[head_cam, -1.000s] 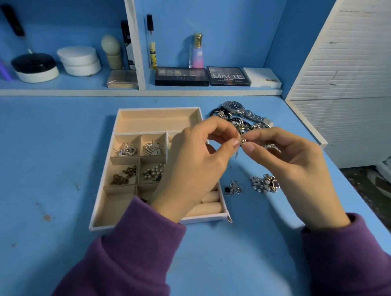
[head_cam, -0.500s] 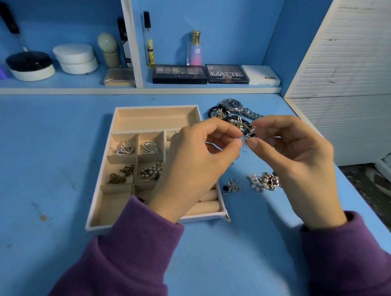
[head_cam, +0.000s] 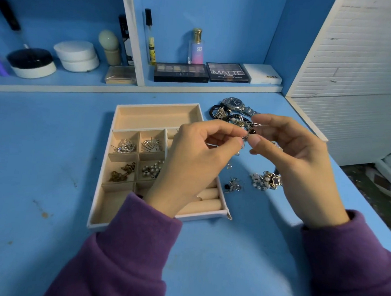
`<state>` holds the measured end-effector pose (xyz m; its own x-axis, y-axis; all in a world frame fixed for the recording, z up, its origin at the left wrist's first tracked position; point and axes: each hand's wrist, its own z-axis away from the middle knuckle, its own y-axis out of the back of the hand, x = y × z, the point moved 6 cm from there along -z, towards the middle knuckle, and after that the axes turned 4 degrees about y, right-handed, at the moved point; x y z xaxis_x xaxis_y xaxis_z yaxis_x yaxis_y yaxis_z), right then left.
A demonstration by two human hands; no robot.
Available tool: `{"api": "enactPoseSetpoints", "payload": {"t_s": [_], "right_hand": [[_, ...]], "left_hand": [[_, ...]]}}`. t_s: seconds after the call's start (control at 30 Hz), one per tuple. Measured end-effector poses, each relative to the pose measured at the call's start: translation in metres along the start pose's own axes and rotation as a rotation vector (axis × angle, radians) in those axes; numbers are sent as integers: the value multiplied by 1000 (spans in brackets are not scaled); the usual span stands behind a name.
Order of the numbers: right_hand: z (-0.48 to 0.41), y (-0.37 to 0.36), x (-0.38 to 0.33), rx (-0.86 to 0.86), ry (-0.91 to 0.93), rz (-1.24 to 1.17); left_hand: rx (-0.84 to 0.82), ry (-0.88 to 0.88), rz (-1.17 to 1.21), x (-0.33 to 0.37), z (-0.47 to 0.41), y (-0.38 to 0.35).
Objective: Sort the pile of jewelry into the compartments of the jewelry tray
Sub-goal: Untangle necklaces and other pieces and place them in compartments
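Two hands meet just right of the tray; left hand and right hand both pinch one small piece at the fingertips, other fingers loosely curled; it is held up close, probably to untangle or identify it before picking a slot; type too small to tell. Tray sits mid-table; four small compartments on its left side already hold sorted items: silver bits in the far two, bronze bits and pearl bits in the near two; the long far compartment is bare, likely kept for bigger items. Pile with a watch lies toward the table's right edge, just beyond the tray's far right corner; pearl cluster and a stray lie nearer, right of the tray, in easy reach; sorting looks partly done.
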<state>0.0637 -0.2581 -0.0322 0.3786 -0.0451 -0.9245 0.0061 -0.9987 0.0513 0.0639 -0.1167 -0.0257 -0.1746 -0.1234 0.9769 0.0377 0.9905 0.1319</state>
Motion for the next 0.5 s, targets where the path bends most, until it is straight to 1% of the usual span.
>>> {"api": "enactPoseSetpoints", "payload": {"t_s": [0.1,0.17,0.33,0.5], "right_hand": [[0,-1,8,-22,-93,-60],[0,-2,11,-38,-120,-111],[-1,-1,12,-45,-136,-180],[-1,-1,11,-22,-119,-175]], "left_hand": [[-20,-6,25,2,0,0],[-30,-17,23,3,1,-1],[-28,-13,31,3,1,-1],[-5,-8,2,0,0,0]]}}
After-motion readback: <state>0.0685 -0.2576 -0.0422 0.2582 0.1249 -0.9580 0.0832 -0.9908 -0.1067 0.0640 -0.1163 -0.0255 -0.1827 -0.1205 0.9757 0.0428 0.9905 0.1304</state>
